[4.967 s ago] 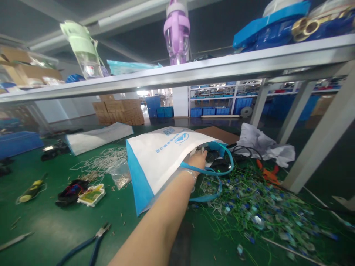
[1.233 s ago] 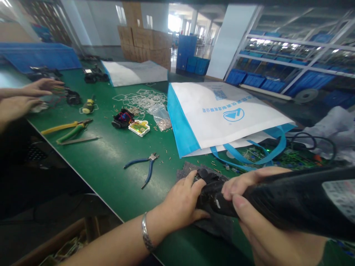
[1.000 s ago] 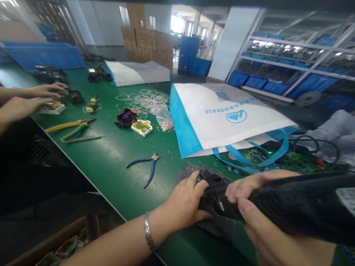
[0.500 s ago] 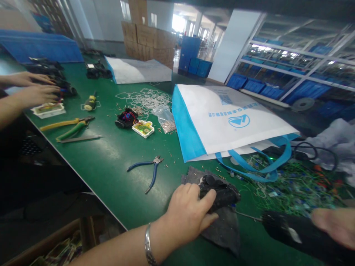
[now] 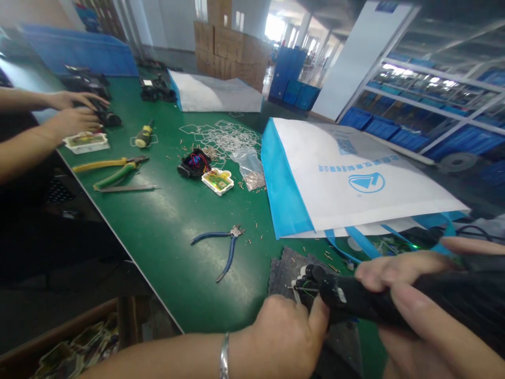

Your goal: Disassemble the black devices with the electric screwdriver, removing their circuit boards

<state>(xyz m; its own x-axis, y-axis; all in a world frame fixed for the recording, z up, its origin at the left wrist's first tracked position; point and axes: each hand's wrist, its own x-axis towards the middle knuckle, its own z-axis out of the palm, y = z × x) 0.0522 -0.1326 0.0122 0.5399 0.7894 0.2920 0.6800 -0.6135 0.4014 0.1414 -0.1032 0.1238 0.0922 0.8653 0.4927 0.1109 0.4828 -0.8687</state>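
My left hand (image 5: 286, 334), with a silver bracelet at the wrist, is closed on a black plastic assembly (image 5: 315, 272) with round parts. That assembly rests on a grey cloth (image 5: 281, 266) and is partly hidden by my fingers and the tool. A black electric screwdriver (image 5: 371, 301) lies in the grip of my right hand (image 5: 422, 300). Its thin metal bit reaches over the assembly, beside a bit of green wire; whether the tip touches a screw cannot be made out. Blue-handled cutters (image 5: 226, 239) lie spread to the left of the cloth.
A white and blue bag (image 5: 355, 179) stands behind my hands. Loose brass-coloured pins, a bag of pins (image 5: 252, 168), a black part with wires (image 5: 195, 162) and a white tray (image 5: 218, 181) lie further back. At left, another person's hands (image 5: 74, 113) handle black parts near yellow-green pliers (image 5: 118, 171).
My right hand has brought the screwdriver leftward and up over the black assembly. My left hand has shifted slightly down and right on the assembly. The view has turned a little left.
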